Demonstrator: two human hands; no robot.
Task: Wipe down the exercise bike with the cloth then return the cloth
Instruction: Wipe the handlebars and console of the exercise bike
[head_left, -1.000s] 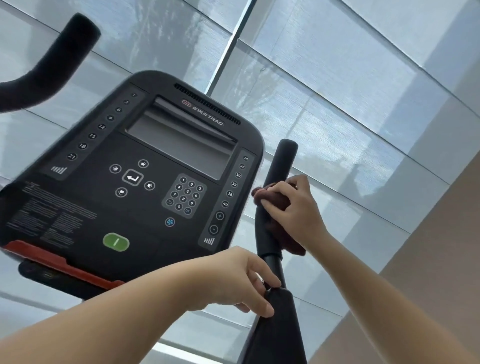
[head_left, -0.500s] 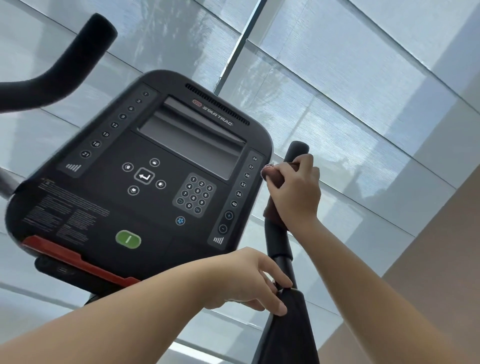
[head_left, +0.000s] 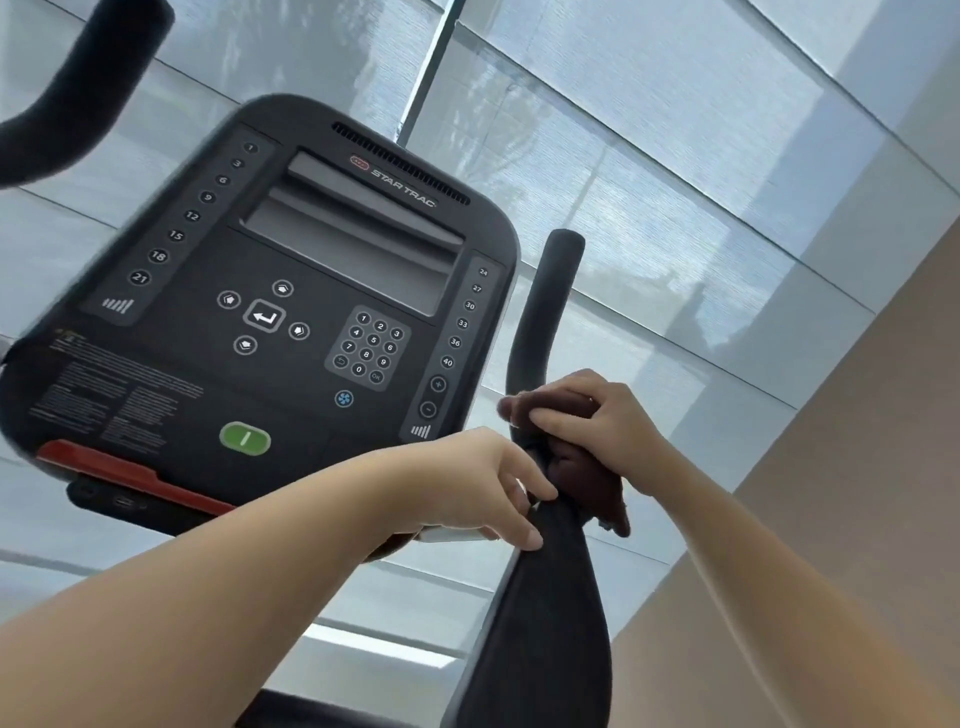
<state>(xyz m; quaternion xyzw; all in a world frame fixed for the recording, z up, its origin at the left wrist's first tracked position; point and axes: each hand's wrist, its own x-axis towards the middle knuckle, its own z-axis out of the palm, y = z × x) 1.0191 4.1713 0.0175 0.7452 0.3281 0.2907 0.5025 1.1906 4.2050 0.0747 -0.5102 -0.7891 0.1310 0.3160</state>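
Note:
The exercise bike's black console (head_left: 291, 332) fills the left and middle of the view. Right of it rises the black right handlebar (head_left: 545, 301). My right hand (head_left: 597, 421) grips a dark brown cloth (head_left: 587, 483) wrapped round that handlebar, low on the upright part. My left hand (head_left: 483, 483) holds the wider black padded section (head_left: 550, 613) just below, thumb and fingers curled on its top edge. The cloth's lower end hangs beside my right wrist.
The bike's left handlebar (head_left: 78, 88) curves across the top left corner. Behind the bike are large windows with grey roller blinds (head_left: 649, 156). A beige wall (head_left: 857, 493) runs along the right side.
My right hand has slid the cloth down the right handlebar from near its tip to just above my left hand. The left hand has kept its hold.

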